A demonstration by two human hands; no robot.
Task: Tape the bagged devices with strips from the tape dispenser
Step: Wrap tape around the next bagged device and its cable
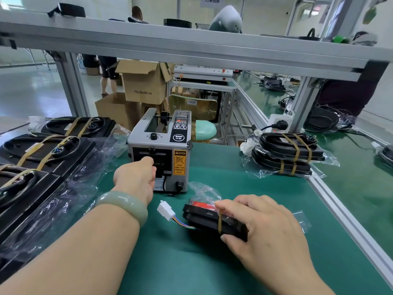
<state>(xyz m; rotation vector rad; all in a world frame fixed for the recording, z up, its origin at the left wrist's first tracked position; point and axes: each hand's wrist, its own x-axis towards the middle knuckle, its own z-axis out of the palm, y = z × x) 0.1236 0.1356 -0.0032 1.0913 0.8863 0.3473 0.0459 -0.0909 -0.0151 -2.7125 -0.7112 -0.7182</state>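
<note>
1. A person's left hand reaches to the front outlet of the grey tape dispenser, which stands at the middle of the green mat. The fingertips are tucked against the dark slot, so it cannot be told whether they pinch a strip or merely touch the machine.
2. The right hand grips a black bagged device lying on the mat just in front of the dispenser, fingers curled over its top and thumb against its near edge.
3. A tan tape strip already wraps the device beside the forefinger. Loose clear plastic bunches up at the far end.
4. A white connector on coloured wires sticks out of the device's left side and rests on the mat between the two hands.
5. A pale green bangle circles the left wrist.
6. A right-hand stack of taped, bagged units sits near the mat's far right edge; a left-hand row of similar units lies in clear bags along the left.
7. Cardboard boxes stand on the floor behind the bench.
</note>
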